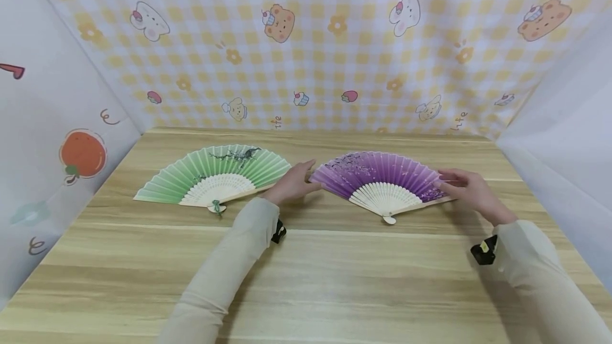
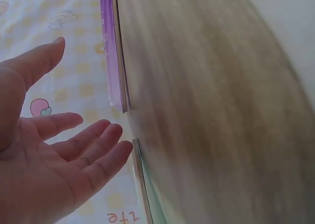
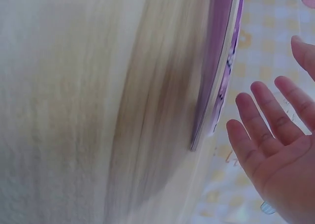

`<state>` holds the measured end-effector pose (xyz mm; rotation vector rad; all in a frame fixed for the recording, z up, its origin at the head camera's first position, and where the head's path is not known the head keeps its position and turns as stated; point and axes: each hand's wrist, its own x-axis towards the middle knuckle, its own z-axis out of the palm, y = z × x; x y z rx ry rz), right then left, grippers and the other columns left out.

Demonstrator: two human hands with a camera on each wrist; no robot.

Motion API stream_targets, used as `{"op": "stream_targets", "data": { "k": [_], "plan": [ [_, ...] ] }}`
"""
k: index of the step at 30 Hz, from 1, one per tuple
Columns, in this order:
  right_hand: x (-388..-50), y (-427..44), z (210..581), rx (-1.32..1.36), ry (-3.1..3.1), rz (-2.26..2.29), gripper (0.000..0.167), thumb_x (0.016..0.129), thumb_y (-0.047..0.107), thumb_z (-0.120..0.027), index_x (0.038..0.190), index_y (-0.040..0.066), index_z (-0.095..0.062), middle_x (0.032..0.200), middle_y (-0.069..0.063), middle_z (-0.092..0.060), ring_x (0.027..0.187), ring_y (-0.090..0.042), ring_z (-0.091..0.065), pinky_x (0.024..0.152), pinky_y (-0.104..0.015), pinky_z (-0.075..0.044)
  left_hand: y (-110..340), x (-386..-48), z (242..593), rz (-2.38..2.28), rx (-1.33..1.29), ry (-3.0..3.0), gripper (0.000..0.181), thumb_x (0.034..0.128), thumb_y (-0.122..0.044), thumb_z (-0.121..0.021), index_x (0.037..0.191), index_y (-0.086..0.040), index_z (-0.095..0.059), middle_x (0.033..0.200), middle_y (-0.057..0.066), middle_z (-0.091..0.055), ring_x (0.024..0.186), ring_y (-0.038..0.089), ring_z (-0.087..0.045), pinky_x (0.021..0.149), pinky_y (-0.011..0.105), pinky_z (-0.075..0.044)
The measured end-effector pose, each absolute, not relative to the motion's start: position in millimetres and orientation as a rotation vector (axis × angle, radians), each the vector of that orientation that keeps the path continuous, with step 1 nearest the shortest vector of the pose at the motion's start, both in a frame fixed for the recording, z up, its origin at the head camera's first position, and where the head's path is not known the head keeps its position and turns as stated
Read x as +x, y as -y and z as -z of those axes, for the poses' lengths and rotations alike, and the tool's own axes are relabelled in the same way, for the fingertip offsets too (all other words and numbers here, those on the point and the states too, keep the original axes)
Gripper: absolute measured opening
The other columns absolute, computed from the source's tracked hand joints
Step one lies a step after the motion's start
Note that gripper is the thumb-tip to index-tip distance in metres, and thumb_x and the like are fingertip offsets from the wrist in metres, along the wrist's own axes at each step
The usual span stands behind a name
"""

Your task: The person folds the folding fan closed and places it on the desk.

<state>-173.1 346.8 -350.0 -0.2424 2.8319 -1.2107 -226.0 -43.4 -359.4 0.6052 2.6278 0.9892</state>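
Observation:
A purple folding fan (image 1: 382, 174) with pale ribs lies spread on the wooden table, between my two hands. To its left a green folding fan (image 1: 215, 174) is spread too, with a dark branch print and a green cord at its pivot. My left hand (image 1: 294, 182) is over the gap between the fans, fingers extended and palm empty in the left wrist view. By the purple fan's right end is my right hand (image 1: 470, 190), its fingers straight and apart in the right wrist view. Whether either hand touches a fan, I cannot tell.
The wooden table (image 1: 334, 280) runs back to a yellow checked cloth (image 1: 315, 62) printed with bears and flowers. White cloth walls stand on the left (image 1: 43, 121) and right (image 1: 564, 110). Each wrist wears a small black device.

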Motion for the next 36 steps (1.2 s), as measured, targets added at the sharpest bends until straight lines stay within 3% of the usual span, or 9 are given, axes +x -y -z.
{"op": "stream_targets", "data": {
  "k": [2,8,11,15,25,32,36],
  "plan": [
    [-173.9,-350.7,351.1,-0.221,-2.816,1.219,0.049,0.089,0.021,-0.054,0.127,-0.008,-0.038,0.118,-0.029,-0.048,0.081,0.013,-0.047,0.07,-0.012,-0.046,42.9,-226.5,360.0,-1.014,0.563,-2.617,0.075,0.0829,-0.028,-0.062,0.138,0.001,-0.02,0.135,0.018,-0.035,0.122,0.03,-0.035,0.103,0.039,-0.028],
    [-176.1,-360.6,353.3,-0.139,-2.784,1.228,0.053,0.09,0.026,-0.051,0.129,-0.007,-0.036,0.118,-0.027,-0.049,0.08,0.012,-0.047,0.07,-0.016,-0.047,42.1,-229.0,360.9,-1.06,0.528,-2.596,0.073,0.0823,-0.024,-0.063,0.138,0.0,-0.022,0.131,0.02,-0.04,0.117,0.031,-0.041,0.099,0.039,-0.034],
    [-178.2,-364.6,355.4,-0.096,-2.773,1.258,0.055,0.09,0.029,-0.052,0.129,-0.006,-0.036,0.107,-0.007,-0.059,0.08,0.009,-0.048,0.068,-0.017,-0.048,42.0,-230.7,362.3,-1.075,0.523,-2.59,0.071,0.082,-0.022,-0.064,0.138,-0.002,-0.024,0.13,0.019,-0.041,0.115,0.031,-0.044,0.097,0.038,-0.037],
    [-180.7,-369.2,358.2,-0.055,-2.74,1.33,0.057,0.089,0.03,-0.053,0.129,-0.007,-0.036,0.091,0.018,-0.055,0.08,0.002,-0.051,0.065,-0.021,-0.049,41.9,-233.6,365.4,-1.088,0.516,-2.59,0.07,0.0808,-0.02,-0.065,0.137,-0.004,-0.027,0.128,0.018,-0.043,0.113,0.029,-0.046,0.095,0.037,-0.04],
    [-184.9,-378.7,359.4,0.012,-2.589,1.436,0.062,0.09,0.028,-0.052,0.132,-0.009,-0.026,0.089,0.028,-0.054,0.081,0.005,-0.054,0.071,-0.017,-0.048,46.9,-243.2,370.5,-1.302,0.452,-2.467,0.062,0.0788,-0.01,-0.066,0.132,0.002,-0.035,0.121,0.021,-0.05,0.108,0.031,-0.049,0.092,0.035,-0.042],
    [-185.4,-381.9,357.9,0.04,-2.566,1.421,0.064,0.09,0.03,-0.051,0.133,-0.009,-0.024,0.091,0.027,-0.051,0.081,0.004,-0.055,0.074,-0.018,-0.049,48.4,-245.3,371.3,-1.387,0.39,-2.385,0.059,0.0794,-0.007,-0.064,0.131,0.003,-0.036,0.121,0.021,-0.049,0.107,0.03,-0.049,0.09,0.034,-0.044],
    [-187.2,-383.0,358.7,0.036,-2.554,1.374,0.066,0.091,0.033,-0.049,0.134,-0.009,-0.022,0.108,0.005,-0.053,0.082,0.008,-0.052,0.076,-0.018,-0.048,48.3,-246.0,372.2,-1.373,0.407,-2.399,0.058,0.0789,-0.007,-0.064,0.129,0.004,-0.038,0.12,0.021,-0.05,0.106,0.03,-0.049,0.088,0.032,-0.046]
  ]
}}
